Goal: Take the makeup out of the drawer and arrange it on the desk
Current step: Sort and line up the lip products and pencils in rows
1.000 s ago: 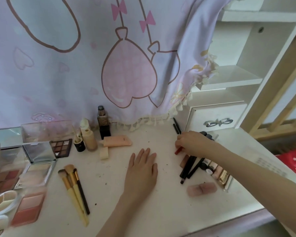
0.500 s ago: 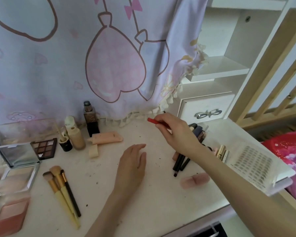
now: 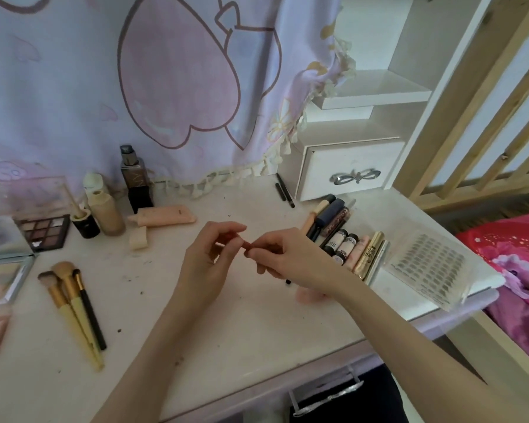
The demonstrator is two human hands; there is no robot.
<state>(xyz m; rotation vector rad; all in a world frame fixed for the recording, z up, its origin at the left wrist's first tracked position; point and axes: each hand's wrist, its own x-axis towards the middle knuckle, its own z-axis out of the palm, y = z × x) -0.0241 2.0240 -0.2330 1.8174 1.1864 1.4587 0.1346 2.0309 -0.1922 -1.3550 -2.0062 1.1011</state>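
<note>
Head view: both hands now meet above the desk (image 3: 257,331) centre; right hand (image 3: 287,257) has brought the red pencil (image 3: 247,244) over from the tube row (image 3: 345,245) where it was a second ago, left hand (image 3: 208,257) has lifted off the desk to join it. Both pinch the pencil, one at each end, fingers curled round it. Pencil is airborne between them, not placed yet; probably being checked or capped before sorting
</note>
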